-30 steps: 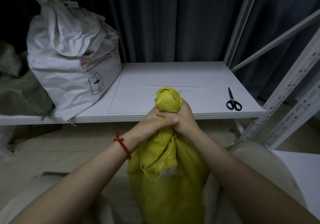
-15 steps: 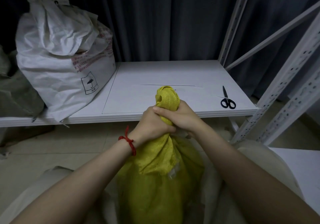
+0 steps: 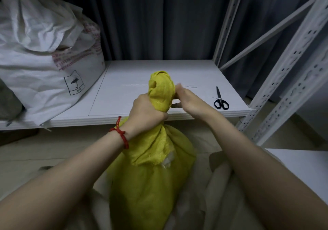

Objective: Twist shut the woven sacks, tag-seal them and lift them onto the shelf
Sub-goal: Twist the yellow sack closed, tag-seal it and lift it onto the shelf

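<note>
Shelf (image 3: 195, 73) bearing scissors (image 3: 219, 99), dark curtain (image 3: 150, 20)

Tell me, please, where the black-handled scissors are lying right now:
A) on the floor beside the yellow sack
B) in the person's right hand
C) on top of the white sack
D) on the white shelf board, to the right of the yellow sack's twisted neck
D: the scissors lie flat on the shelf board near its right end, to the right of the yellow sack and clear of its twisted neck.

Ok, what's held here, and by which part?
Left hand grips the yellow woven sack by its twisted neck; right hand is at the bunched top, grip unclear through blur.
</note>
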